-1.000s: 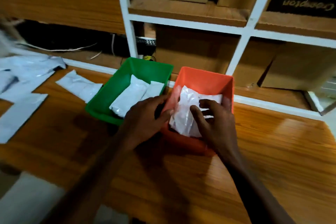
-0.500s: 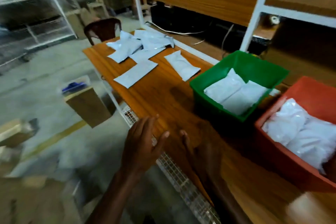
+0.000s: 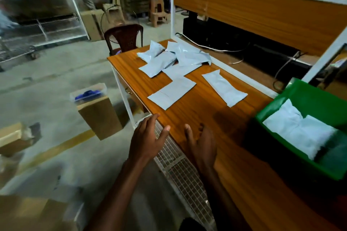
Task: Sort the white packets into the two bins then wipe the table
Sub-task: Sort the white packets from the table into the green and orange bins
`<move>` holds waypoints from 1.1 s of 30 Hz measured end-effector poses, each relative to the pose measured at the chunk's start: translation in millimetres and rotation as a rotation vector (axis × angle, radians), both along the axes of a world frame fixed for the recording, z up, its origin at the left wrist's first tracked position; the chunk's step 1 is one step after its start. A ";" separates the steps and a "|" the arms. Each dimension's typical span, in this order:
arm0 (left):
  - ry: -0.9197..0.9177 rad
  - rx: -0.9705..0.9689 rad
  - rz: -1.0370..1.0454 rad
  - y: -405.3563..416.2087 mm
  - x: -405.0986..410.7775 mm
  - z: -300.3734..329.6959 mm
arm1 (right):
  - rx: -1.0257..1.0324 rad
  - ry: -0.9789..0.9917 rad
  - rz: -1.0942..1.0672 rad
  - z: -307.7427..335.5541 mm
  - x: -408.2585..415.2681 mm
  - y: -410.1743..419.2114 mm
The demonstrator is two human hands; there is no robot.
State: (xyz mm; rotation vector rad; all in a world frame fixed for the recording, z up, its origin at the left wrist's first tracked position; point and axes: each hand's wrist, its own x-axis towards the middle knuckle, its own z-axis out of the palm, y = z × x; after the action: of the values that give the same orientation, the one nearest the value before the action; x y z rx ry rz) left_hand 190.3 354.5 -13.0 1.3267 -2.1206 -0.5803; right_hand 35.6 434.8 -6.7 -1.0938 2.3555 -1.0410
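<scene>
White, flat, slightly glossy plastic packets (image 3: 173, 58) sit in a loose overlapping heap at the far end of the orange wood-grain table (image 3: 202, 110), with two more lying flat and apart a bit nearer, and a couple of puffier ones already in the green plastic bin (image 3: 309, 97) on the right. Both hands are empty with fingers loosely spread: left hand (image 3: 148, 137) off the table's front edge, right hand (image 3: 201, 144) over it.
</scene>
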 end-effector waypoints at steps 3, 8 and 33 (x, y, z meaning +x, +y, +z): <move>0.023 -0.017 -0.042 -51.2 -4.7 3.9 | -0.057 -0.121 -0.134 2.0 6.1 -45.3; 0.003 -0.027 -0.088 -144.0 -19.8 0.2 | -0.054 -0.088 -0.169 -5.0 -1.5 -130.0; -0.178 0.120 -0.336 -522.5 -127.6 -15.9 | 0.407 -0.136 -0.881 -45.0 -9.3 -364.9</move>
State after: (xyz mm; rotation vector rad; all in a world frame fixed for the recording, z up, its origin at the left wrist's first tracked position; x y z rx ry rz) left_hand 62.7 -168.0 -28.9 1.1242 -2.5146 -0.7592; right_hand 26.3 69.9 -51.7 0.1995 2.7833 -0.7537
